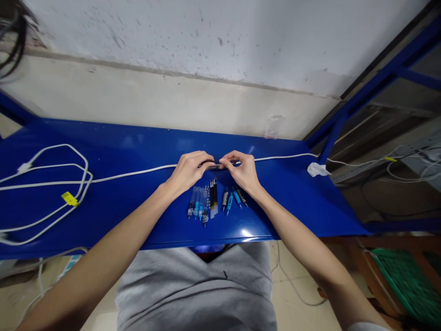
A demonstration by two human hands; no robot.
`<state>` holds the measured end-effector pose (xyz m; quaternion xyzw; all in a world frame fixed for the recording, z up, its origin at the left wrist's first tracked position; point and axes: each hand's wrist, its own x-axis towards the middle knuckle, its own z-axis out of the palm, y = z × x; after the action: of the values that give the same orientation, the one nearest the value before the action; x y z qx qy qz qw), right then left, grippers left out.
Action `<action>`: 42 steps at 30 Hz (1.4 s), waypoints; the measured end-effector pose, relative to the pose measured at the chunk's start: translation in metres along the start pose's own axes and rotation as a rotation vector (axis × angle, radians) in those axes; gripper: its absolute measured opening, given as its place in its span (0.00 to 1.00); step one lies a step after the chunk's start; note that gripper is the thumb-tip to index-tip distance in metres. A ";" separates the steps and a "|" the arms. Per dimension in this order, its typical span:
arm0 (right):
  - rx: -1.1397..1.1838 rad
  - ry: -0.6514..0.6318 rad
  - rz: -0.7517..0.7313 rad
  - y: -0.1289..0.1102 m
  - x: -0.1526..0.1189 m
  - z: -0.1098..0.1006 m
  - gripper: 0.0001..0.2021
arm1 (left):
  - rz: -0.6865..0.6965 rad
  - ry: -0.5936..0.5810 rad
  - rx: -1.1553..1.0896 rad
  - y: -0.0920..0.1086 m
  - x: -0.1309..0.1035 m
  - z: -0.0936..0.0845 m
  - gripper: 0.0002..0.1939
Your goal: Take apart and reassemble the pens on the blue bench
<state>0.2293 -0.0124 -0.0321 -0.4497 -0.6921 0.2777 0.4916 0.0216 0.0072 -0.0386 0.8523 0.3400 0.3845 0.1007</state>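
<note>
My left hand (193, 169) and my right hand (241, 168) meet above the blue shelf, their fingers pinching a thin dark pen part (214, 166) between them. Which pen part it is cannot be made out. Nearer to me lie several clear pen barrels (199, 202) with blue and dark ends. Beside them are several black-tipped refills (213, 198), laid side by side. Right of the refills, below my right hand, several short grip sections (229, 202) in grey and blue rest on the shelf.
A white cable (131, 174) crosses the blue shelf (113, 216) behind my hands and loops at the left by a yellow tag (70, 199). Crumpled white tissue (317, 169) sits at the right. A clear plastic bag (274, 126) is at the back by the wall.
</note>
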 end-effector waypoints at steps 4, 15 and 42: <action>-0.090 0.019 -0.041 0.003 0.000 0.000 0.19 | 0.051 -0.008 -0.007 0.000 0.000 0.001 0.14; -0.086 -0.012 0.049 -0.003 0.006 -0.009 0.16 | -0.055 -0.020 0.034 0.004 0.000 0.004 0.17; -0.498 -0.551 -0.199 -0.014 -0.010 0.020 0.13 | -0.210 0.085 0.036 -0.006 0.004 -0.004 0.13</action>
<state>0.2073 -0.0260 -0.0321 -0.3945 -0.8848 0.1626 0.1875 0.0175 0.0138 -0.0365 0.7967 0.4383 0.4013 0.1105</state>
